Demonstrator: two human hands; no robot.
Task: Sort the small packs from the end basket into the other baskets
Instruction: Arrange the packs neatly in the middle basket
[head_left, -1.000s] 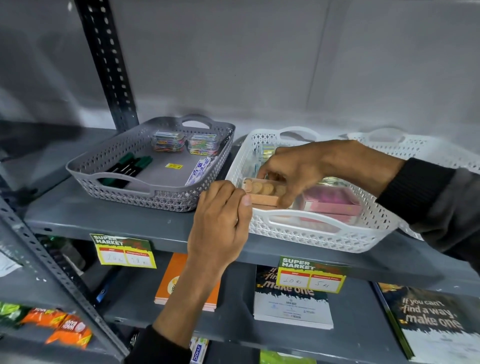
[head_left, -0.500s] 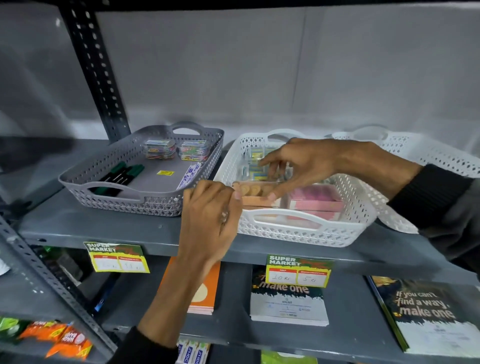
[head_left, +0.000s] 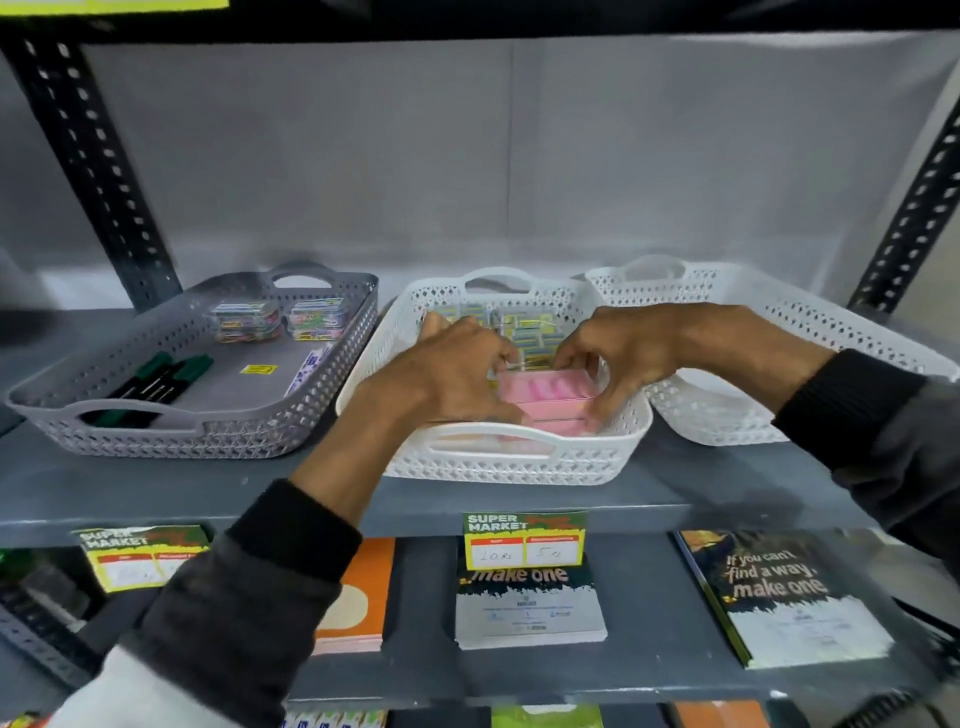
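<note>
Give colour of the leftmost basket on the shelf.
Grey, with a perforated wall; the leftmost basket shows best in the head view.

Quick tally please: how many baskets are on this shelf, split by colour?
Grey perforated plastic basket: 1
White perforated plastic baskets: 2, the middle one and the right one
Total: 3

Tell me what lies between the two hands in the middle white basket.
In the head view, a stack of pink packs lies between the left hand and the right hand, inside the middle white basket; both hands' fingers touch it.
</note>
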